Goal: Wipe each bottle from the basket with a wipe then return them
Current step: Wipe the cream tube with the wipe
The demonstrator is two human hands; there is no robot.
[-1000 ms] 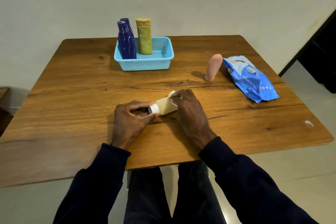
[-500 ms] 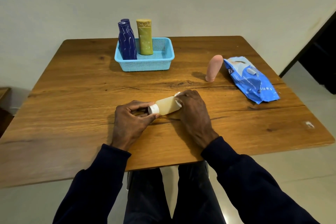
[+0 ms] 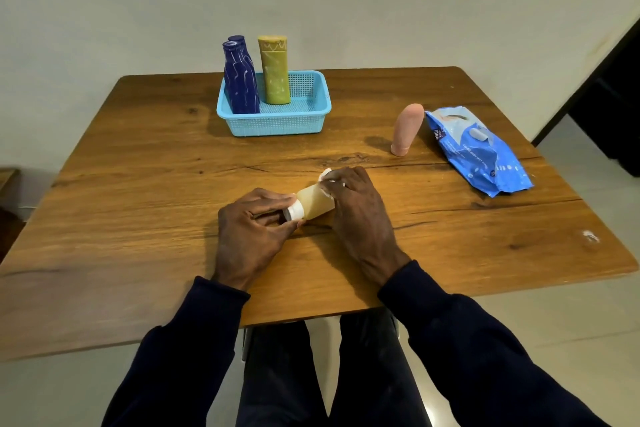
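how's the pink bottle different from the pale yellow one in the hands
The pink bottle stands untouched; the pale yellow bottle is held sideways by the left hand and, with a wipe, the right hand. The pink bottle is one colour; the pale yellow bottle has a white cap. Both are out of the basket.

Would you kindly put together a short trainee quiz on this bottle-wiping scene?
1. True or false: the pink bottle stands inside the basket.
2. How many bottles stand in the basket?
3. Fill in: the left hand grips the pale bottle by its cap end while the right hand presses a ___ against it.
Key: 1 false, it stands on the table beside the wipes pack; 2 three; 3 wipe.
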